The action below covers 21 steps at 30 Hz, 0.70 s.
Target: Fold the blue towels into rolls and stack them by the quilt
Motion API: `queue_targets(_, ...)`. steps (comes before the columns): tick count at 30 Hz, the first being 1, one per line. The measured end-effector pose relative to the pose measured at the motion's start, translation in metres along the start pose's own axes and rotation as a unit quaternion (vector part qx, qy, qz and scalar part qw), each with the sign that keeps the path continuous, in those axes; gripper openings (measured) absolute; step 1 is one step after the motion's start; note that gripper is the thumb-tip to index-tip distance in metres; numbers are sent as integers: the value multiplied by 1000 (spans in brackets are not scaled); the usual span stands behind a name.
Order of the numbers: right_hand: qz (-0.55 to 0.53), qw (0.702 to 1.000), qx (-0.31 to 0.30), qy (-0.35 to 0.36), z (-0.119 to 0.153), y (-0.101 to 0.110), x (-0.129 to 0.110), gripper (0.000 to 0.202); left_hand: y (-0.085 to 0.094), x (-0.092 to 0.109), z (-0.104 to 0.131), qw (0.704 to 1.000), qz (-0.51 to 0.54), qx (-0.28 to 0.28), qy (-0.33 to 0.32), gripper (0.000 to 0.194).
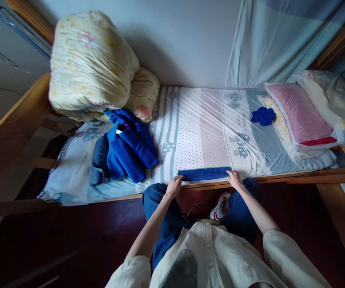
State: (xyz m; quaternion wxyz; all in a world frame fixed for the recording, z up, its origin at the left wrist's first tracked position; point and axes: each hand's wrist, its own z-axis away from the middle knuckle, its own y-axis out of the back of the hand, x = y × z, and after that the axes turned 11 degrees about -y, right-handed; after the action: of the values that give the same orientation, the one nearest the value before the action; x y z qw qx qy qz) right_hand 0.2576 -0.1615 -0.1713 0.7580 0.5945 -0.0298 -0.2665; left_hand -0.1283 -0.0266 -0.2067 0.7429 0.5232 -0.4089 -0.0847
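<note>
A dark blue cloth with a thin green edge lies as a long narrow strip along the front edge of the bed. My left hand has its fingers closed on the strip's left end. At the right end, my right hand pinches the cloth between thumb and fingers. Both hands rest close to the mattress edge. To the left sit a bright blue garment with a white tag and a rolled denim piece. A small crumpled blue cloth lies on the right part of the bed.
A large cream bundle and a smaller patterned one stand at the back left. Pink bedding and a plastic-wrapped pillow lie at the right. A wooden rail runs along the bed's front, and a curtain hangs behind.
</note>
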Motion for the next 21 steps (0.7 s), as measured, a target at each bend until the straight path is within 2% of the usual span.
queue_targets(4,-58,994,-13,-92,-22,11,3,38,14,-7,-17,992,74,71,75,32)
queue_targets(9,-107,982,-7,-155,-45,8,9,33,20,-14,-41,964,105,76,233,23)
queue_targets(16,-132,969,-7,-207,-58,-6,7,24,11,-16,-57,956,80,71,273,29)
queue_targets(19,-121,966,7,-228,-57,-11,3,29,11,-12,-55,949,79,57,300,37)
queue_targets(21,-114,965,25,-235,-54,-13,1,34,14,-10,-54,934,123,60,329,42)
